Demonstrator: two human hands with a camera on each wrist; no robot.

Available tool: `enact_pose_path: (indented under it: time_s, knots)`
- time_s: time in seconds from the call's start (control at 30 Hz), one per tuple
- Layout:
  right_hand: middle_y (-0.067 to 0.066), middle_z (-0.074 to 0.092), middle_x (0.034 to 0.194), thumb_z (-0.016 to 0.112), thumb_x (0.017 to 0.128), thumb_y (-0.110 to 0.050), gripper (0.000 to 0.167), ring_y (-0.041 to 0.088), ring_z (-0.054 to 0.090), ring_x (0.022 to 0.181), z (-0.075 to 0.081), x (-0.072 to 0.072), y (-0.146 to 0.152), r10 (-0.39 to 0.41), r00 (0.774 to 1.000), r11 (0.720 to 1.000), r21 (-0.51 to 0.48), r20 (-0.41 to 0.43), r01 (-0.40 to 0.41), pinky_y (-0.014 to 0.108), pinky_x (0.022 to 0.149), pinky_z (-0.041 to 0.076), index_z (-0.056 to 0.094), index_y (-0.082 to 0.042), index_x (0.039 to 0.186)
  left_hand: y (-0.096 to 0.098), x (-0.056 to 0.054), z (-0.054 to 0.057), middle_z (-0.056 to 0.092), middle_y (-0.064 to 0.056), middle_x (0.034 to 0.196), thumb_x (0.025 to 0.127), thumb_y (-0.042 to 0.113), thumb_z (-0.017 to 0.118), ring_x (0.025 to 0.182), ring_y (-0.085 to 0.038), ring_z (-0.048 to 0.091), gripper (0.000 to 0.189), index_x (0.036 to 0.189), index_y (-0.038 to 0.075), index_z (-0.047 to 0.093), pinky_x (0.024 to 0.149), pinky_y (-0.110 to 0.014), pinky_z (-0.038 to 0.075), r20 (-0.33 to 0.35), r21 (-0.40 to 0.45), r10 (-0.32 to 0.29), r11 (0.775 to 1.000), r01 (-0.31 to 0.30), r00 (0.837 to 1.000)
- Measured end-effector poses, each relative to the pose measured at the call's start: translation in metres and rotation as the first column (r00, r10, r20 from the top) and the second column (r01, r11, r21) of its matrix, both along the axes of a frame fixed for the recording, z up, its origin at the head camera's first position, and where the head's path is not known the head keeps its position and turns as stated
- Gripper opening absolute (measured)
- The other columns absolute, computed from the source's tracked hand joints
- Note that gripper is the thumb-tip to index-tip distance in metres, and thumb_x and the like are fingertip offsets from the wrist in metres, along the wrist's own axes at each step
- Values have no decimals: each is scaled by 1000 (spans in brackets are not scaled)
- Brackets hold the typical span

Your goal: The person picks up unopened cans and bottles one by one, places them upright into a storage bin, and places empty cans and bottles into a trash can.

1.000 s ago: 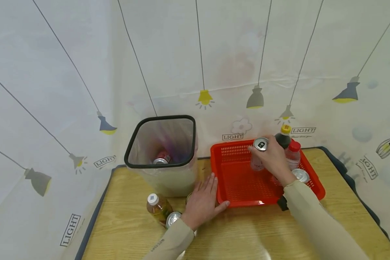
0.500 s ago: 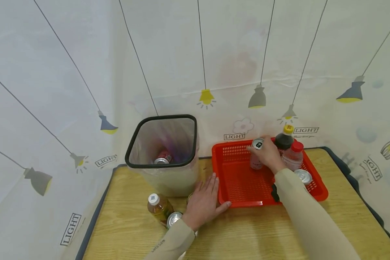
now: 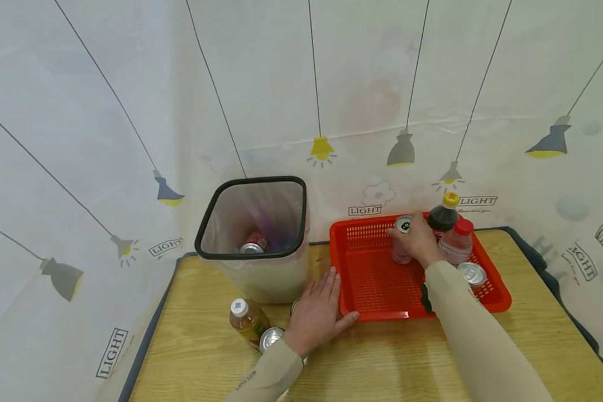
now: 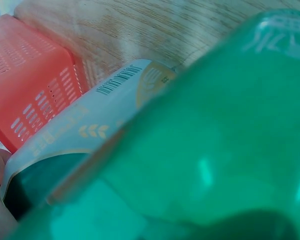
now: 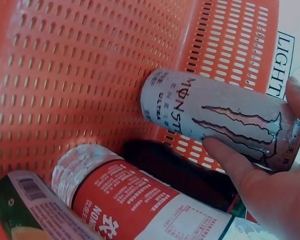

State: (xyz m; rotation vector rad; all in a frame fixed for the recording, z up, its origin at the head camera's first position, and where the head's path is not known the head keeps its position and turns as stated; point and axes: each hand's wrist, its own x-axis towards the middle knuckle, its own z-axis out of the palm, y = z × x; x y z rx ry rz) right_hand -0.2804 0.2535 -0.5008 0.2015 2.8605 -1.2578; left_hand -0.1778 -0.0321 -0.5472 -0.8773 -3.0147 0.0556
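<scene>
Toward the far edge of the basket (image 3: 382, 316), left of its middle line or near it, the can (image 3: 401, 255) stands close to upright, its long axis running lid-up. Whether its base bears on the basket's floor I cannot tell. The right hand (image 3: 419, 244) comes at it from the right and pinches its upper part, thumb across the near side and a finger opposite — so the nearer hand is also the one that holds it.

The left hand (image 3: 315, 312) lies well apart from the other, at the basket's left edge, fingers straight, thumb spread toward the near left corner. It grips nothing that shows; from it, the can lies to the right and farther off.

Room about the can is uneven. The basket's floor shows between it and the left and near edges, while the dark bottle (image 3: 441, 219) and the water bottle (image 3: 456, 245) crowd the right hand's outer side, and a second can (image 3: 472, 274) stands by the right edge. The bin (image 3: 276, 279) stands off the left edge — the can's freer side, as I judge it.
</scene>
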Motion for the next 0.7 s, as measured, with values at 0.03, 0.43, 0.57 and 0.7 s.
enact_pose_path:
  time_s: [0.03, 0.43, 0.57, 0.7]
  knots:
    - [34, 49, 131, 66, 103, -28, 65, 47, 52, 121, 0, 0, 0, 0, 1000, 1000, 4, -2, 0, 61, 107, 42, 30, 11, 141, 0, 0, 0, 20, -11, 171, 99, 78, 29, 155, -26, 28, 97, 164, 6, 28, 122, -51, 28, -2, -1, 0, 1000, 0, 1000]
    - [33, 37, 146, 65, 101, -35, 81, 48, 45, 131, -1, 2, -4, -20, 1000, 991, 136, 14, 18, 64, 110, 38, 23, 10, 154, 0, 0, 0, 18, -11, 171, 98, 79, 24, 155, -26, 27, 98, 164, 6, 27, 123, -50, 27, 3, -8, -5, 1000, 5, 1000]
    - [31, 41, 144, 66, 102, -33, 78, 48, 50, 126, 4, 8, -10, -4, 999, 984, 179, -42, 11, 64, 105, 43, 26, 7, 155, 0, 0, -1, 19, -12, 171, 99, 79, 27, 155, -26, 28, 98, 164, 5, 28, 123, -51, 28, 3, 8, -8, 1000, 8, 1000]
    - [32, 41, 147, 67, 101, -33, 78, 48, 53, 124, 13, 16, -13, 18, 996, 977, 212, -88, 1, 64, 102, 45, 28, 6, 155, -1, -1, -3, 19, -13, 171, 99, 77, 32, 154, -27, 30, 96, 163, 4, 29, 122, -52, 28, 1, 30, -11, 999, 11, 1000]
